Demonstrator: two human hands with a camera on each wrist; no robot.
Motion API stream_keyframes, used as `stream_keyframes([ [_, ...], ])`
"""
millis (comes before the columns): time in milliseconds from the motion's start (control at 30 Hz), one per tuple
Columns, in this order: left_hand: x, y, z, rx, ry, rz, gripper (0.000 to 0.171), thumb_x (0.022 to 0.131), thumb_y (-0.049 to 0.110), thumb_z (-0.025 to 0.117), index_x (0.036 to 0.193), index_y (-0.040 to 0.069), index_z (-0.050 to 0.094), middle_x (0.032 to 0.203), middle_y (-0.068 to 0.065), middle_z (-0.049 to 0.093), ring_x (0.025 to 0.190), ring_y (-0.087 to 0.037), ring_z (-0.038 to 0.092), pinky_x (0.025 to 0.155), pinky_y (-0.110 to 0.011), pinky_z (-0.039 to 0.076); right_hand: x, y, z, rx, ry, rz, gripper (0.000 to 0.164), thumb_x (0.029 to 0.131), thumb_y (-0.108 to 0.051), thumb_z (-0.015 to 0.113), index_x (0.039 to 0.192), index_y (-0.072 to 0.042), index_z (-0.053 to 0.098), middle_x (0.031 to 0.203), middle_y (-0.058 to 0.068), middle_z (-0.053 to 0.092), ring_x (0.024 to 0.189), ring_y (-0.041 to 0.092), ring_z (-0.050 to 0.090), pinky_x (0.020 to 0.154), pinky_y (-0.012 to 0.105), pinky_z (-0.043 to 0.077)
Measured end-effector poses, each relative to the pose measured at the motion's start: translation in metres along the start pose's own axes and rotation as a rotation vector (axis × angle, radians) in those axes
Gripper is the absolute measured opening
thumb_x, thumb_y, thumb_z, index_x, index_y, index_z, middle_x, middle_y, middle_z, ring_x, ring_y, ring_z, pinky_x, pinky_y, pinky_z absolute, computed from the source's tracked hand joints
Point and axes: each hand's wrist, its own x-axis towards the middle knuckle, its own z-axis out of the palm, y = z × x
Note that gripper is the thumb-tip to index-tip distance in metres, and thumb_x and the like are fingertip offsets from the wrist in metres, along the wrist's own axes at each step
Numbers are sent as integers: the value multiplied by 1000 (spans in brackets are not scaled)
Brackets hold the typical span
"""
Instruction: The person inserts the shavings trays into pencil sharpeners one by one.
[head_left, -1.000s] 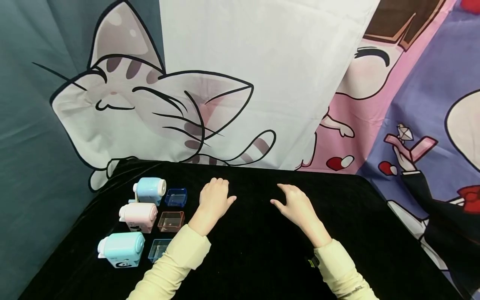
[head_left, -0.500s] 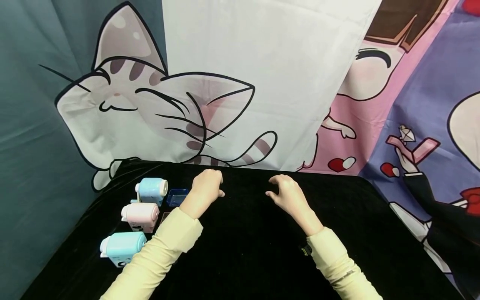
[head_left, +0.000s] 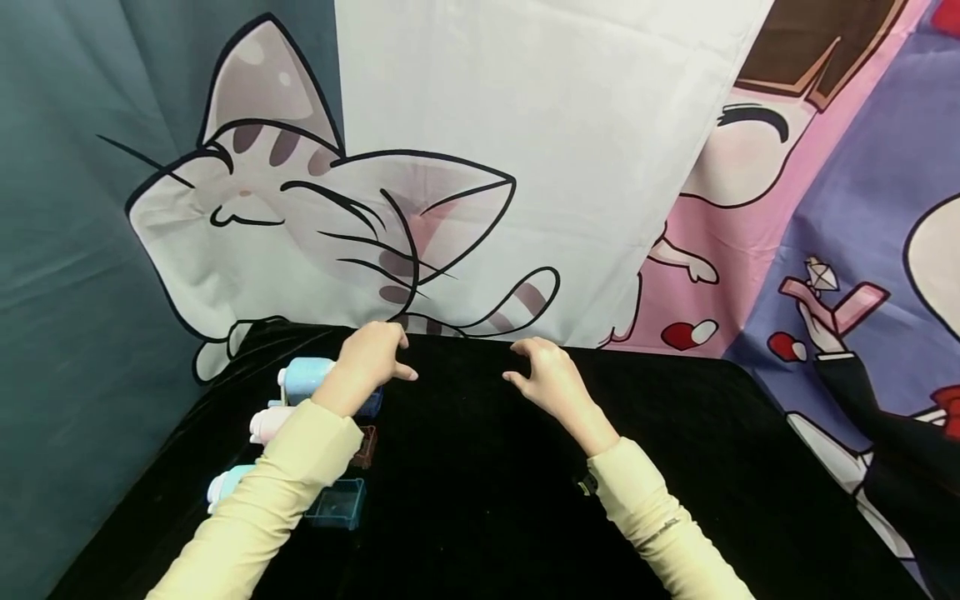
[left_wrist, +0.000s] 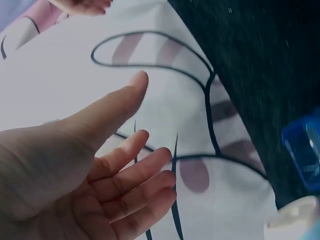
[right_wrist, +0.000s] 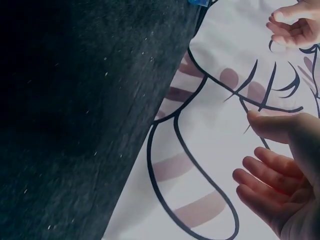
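Note:
My left hand (head_left: 367, 362) hovers at the back left of the black cloth, thumb out, fingers loosely bent, holding nothing. Nearest to it is a light blue device (head_left: 303, 375) like a crank pencil sharpener, partly behind the wrist. A similar pink one (head_left: 266, 423) and a turquoise one (head_left: 225, 485) are mostly hidden by the left arm. Beside them lie a clear blue tray (head_left: 372, 403), a reddish-brown tray (head_left: 366, 447) and a teal tray (head_left: 341, 504). My right hand (head_left: 551, 379) hangs over the cloth further right, palm facing left, also holding nothing.
A black cloth (head_left: 465, 500) covers the table. Behind its far edge hangs a curtain (head_left: 570, 150) printed with a cartoon cat and figures. Both forearms wear pale yellow sleeves (head_left: 300, 458); a dark item (head_left: 586, 484) shows at the right cuff.
Both hands have moved to the left, the left one farther. The left forearm now covers much of the pink and turquoise devices. The view has shifted slightly. The devices and trays stay put.

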Motion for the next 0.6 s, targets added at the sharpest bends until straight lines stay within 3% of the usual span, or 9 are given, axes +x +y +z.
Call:
stream_keyframes([
  [267, -6, -34, -20, -36, 34, -27, 55, 70, 35, 77, 111, 2, 59, 113, -21, 59, 101, -39, 52, 82, -51, 45, 9, -8, 8, 14, 2, -10, 39, 71, -24, 77, 103, -6, 63, 98, 6, 66, 93, 19, 57, 81, 36, 47],
  [600, -10, -77, -27, -84, 28, -27, 64, 69, 37, 77, 114, -3, 54, 113, -27, 56, 101, -41, 51, 82, -53, 43, 22, -16, 17, 38, -24, -2, 40, 71, -26, 76, 102, -5, 63, 97, 6, 65, 90, 19, 59, 79, 35, 48],
])
